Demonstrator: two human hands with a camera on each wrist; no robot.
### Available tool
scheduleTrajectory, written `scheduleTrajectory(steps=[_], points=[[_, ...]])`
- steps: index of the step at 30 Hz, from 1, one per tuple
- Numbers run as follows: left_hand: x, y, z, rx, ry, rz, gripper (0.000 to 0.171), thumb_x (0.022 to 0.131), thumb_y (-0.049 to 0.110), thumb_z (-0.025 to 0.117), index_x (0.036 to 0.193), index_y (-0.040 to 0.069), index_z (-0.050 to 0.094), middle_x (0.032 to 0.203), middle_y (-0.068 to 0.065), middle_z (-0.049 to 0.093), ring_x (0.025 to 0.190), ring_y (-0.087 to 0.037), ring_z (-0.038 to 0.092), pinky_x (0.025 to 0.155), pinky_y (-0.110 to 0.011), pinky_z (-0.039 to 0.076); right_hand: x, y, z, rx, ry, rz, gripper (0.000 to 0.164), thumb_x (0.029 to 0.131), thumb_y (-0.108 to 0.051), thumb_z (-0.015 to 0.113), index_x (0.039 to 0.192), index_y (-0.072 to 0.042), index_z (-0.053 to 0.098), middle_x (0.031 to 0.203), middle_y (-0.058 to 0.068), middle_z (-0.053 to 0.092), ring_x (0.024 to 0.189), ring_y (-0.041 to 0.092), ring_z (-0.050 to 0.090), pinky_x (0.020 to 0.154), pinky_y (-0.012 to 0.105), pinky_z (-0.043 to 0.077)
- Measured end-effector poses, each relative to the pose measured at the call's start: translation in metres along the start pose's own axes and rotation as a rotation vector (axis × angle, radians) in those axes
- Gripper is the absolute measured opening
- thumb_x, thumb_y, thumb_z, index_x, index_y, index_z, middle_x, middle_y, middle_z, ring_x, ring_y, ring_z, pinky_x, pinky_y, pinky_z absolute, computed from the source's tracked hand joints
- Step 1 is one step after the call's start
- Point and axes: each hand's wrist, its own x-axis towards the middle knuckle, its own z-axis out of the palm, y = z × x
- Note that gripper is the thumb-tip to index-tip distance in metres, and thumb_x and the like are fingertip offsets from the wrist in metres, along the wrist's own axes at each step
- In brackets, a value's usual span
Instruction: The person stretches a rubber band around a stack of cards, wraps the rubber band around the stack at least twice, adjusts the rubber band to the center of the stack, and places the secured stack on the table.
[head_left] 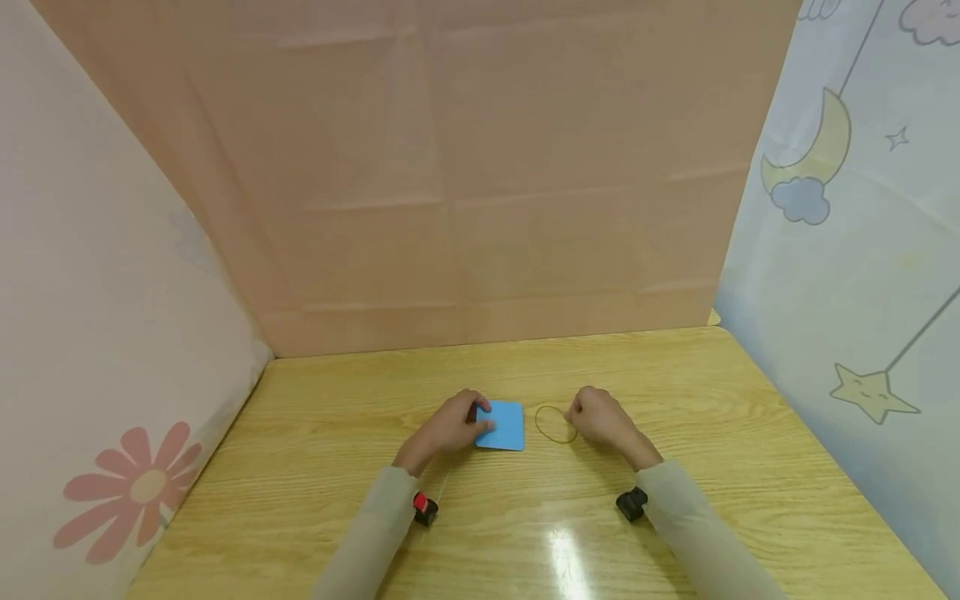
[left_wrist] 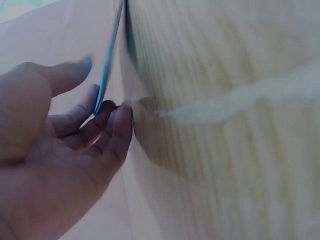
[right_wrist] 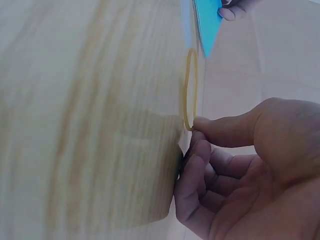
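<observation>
My left hand (head_left: 452,423) holds a blue square card (head_left: 504,427) by its left edge, with the thumb over the top face. In the left wrist view the card (left_wrist: 106,65) appears edge-on as a thin strip, and fingers of the left hand (left_wrist: 75,125) reach under it. To the right of the card, my right hand (head_left: 603,418) pinches a thin yellow rubber band (head_left: 548,439) at its right end. The right wrist view shows the band (right_wrist: 186,95) as a long narrow loop held between thumb and forefinger of the right hand (right_wrist: 240,155). Band and card are apart.
Both hands work low over a wood-grain table (head_left: 337,417). A brown paper panel (head_left: 480,208) stands along the back edge. Patterned sheets hang at the left (head_left: 135,292) and right (head_left: 847,275). Black wrist devices sit at the left cuff (head_left: 425,508) and right cuff (head_left: 632,504).
</observation>
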Motion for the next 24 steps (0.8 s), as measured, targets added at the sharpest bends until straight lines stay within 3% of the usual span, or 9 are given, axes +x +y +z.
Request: scheduleTrajectory(steps=[4, 9, 15, 19, 24], points=[[-0.005, 0.000, 0.002, -0.081, 0.037, 0.008, 0.018, 0.110, 0.013, 0.056, 0.125, 0.007, 0.063, 0.117, -0.011, 0.062, 0.093, -0.019, 0.056, 0.073, -0.027, 0.047, -0.002, -0.003, 0.000, -0.003, 0.008, -0.020, 0.040, 0.106, -0.005, 0.053, 0.066, -0.011, 0.051, 0.102, 0.021, 0.075, 0.055, 0.013, 0.037, 0.057, 0.026, 0.037], [-0.011, 0.003, 0.006, -0.263, 0.095, -0.048, 0.019, 0.109, 0.004, 0.054, 0.125, 0.008, 0.063, 0.133, -0.016, 0.060, 0.100, -0.023, 0.065, 0.064, -0.024, 0.046, -0.002, -0.008, 0.001, 0.001, 0.033, -0.071, 0.019, 0.107, -0.004, 0.051, 0.090, -0.003, 0.058, 0.087, 0.011, 0.062, 0.069, 0.018, 0.048, 0.064, 0.030, 0.042], [-0.013, 0.004, 0.007, -0.415, 0.199, -0.072, 0.025, 0.103, 0.000, 0.063, 0.127, 0.003, 0.057, 0.118, -0.020, 0.060, 0.082, -0.019, 0.067, 0.067, -0.025, 0.055, 0.000, -0.012, 0.001, 0.054, 0.112, -0.096, 0.010, 0.107, -0.005, 0.055, 0.103, 0.001, 0.062, 0.092, 0.012, 0.066, 0.073, 0.018, 0.057, 0.066, 0.031, 0.049], [-0.018, 0.008, 0.005, -0.483, 0.243, -0.113, 0.042, 0.099, -0.001, 0.069, 0.139, -0.001, 0.056, 0.110, -0.018, 0.062, 0.078, -0.018, 0.070, 0.071, -0.032, 0.062, 0.000, -0.015, 0.001, 0.071, 0.118, -0.088, 0.020, 0.105, -0.007, 0.061, 0.119, 0.007, 0.065, 0.103, 0.017, 0.072, 0.081, 0.018, 0.067, 0.071, 0.036, 0.058], [-0.024, 0.014, 0.005, -0.544, 0.262, -0.186, 0.042, 0.096, 0.002, 0.074, 0.137, -0.003, 0.065, 0.105, -0.014, 0.063, 0.071, -0.013, 0.067, 0.071, -0.031, 0.064, -0.001, -0.022, -0.002, 0.019, 0.144, -0.093, 0.018, 0.101, -0.006, 0.067, 0.113, 0.006, 0.074, 0.102, 0.016, 0.075, 0.087, 0.023, 0.071, 0.074, 0.039, 0.062]])
